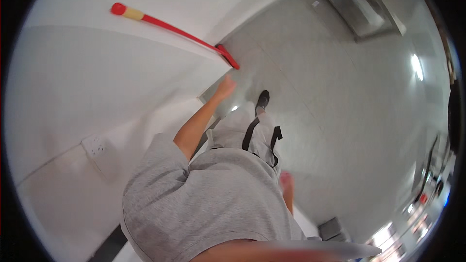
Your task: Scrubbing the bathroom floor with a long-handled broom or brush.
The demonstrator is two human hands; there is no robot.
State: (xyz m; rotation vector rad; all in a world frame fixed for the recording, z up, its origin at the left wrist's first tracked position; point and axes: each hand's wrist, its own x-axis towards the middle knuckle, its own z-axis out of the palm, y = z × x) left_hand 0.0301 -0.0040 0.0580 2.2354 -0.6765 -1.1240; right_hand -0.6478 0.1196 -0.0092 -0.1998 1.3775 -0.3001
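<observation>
My left hand (226, 87) reaches forward in front of the body, smeared by motion, so its fingers do not show clearly. Just beyond it, a red long-handled floor tool (177, 30), like a broom or squeegee, leans along the white wall. Its red head (227, 57) rests by the wall's corner, and a pale yellow band marks the handle's upper end. A gap seems to remain between hand and tool. Down beside my right hip hangs my right hand (286, 180), also blurred. No held object can be made out there.
Grey floor (320, 92) spreads ahead and right, with my dark shoe (262, 99) on it. A white wall (107, 68) with a socket panel (97, 148) stands close on the left. A metal-framed panel or unit (357, 7) is far right. Blurred equipment (427, 179) lies along the right rim.
</observation>
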